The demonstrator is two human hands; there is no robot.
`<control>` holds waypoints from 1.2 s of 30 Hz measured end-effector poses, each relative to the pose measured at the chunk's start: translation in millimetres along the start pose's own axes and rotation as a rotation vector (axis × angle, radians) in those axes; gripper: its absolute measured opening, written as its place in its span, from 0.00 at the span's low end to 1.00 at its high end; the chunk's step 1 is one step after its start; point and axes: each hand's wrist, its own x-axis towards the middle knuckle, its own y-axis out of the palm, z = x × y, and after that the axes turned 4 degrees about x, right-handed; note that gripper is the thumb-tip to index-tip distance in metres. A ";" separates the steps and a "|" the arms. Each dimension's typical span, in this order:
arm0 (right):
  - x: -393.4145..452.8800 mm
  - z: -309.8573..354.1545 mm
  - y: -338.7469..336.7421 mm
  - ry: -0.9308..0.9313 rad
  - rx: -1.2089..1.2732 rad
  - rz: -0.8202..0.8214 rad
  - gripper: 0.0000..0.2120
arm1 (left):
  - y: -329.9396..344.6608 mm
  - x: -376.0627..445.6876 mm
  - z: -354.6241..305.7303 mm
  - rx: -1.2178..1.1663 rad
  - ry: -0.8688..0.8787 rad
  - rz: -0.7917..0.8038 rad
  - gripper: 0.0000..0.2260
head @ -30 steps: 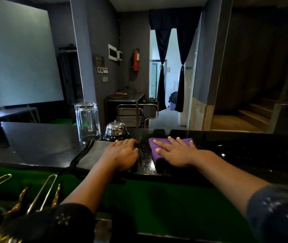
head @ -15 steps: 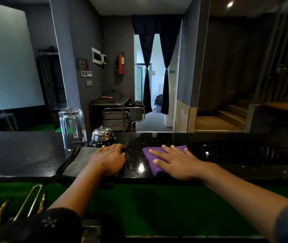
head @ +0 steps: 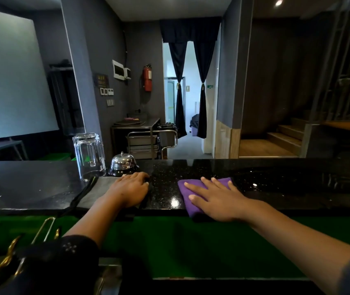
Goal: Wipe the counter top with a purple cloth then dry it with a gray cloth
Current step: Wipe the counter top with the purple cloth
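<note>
A folded purple cloth (head: pixel 185 191) lies on the black speckled counter top (head: pixel 276 184), its near end hanging a little over the front edge. My right hand (head: pixel 214 199) presses flat on it with fingers spread and straight. To its left a gray cloth (head: pixel 97 190) with a dark border lies flat on the counter. My left hand (head: pixel 130 191) rests on the right part of that gray cloth, fingers bent down over its far edge. A bare wet-looking strip of counter separates the two cloths.
An upturned clear glass (head: pixel 88 156) and a chrome service bell (head: pixel 123 163) stand just behind the gray cloth. Gold metal pieces (head: pixel 42 231) lie on a green surface (head: pixel 169 248) below the counter's front edge. The counter stretches far to the right.
My right hand has slid the purple cloth to the right along the counter, widening the gap from the left hand. The left hand stays on the gray cloth. The camera has turned rightward.
</note>
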 end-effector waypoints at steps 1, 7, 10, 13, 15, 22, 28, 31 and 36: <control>-4.6 -8.0 -1.4 0.003 -0.007 0.000 0.25 | -1.1 -0.6 -1.7 0.024 -0.008 0.004 0.21; 31.2 -38.7 -20.4 0.145 0.052 -0.016 0.26 | -4.6 1.2 -52.9 0.161 0.034 -0.054 0.22; 44.3 -40.0 -22.0 0.201 0.044 -0.028 0.27 | 10.3 6.9 -86.7 -0.016 0.020 0.009 0.22; 27.6 -44.9 -18.2 0.119 0.053 0.025 0.27 | 20.4 18.2 -91.4 -0.033 -0.029 0.008 0.24; 10.2 -59.1 -15.9 0.034 0.040 0.054 0.26 | 24.9 24.0 -88.5 -0.005 -0.057 0.012 0.25; 72.8 -65.3 -21.0 0.063 0.014 0.031 0.27 | 31.9 33.6 -88.3 0.052 -0.059 0.032 0.24; 145.6 -87.7 -30.3 0.047 0.012 0.019 0.29 | 30.0 30.9 -83.4 0.049 -0.044 0.025 0.24; 139.6 -145.4 -40.5 0.230 0.045 -0.022 0.28 | 32.0 33.0 -84.5 0.045 -0.047 0.014 0.24; 112.4 -148.2 -42.9 0.328 0.069 0.003 0.29 | 33.1 35.2 -85.4 0.039 -0.057 0.025 0.24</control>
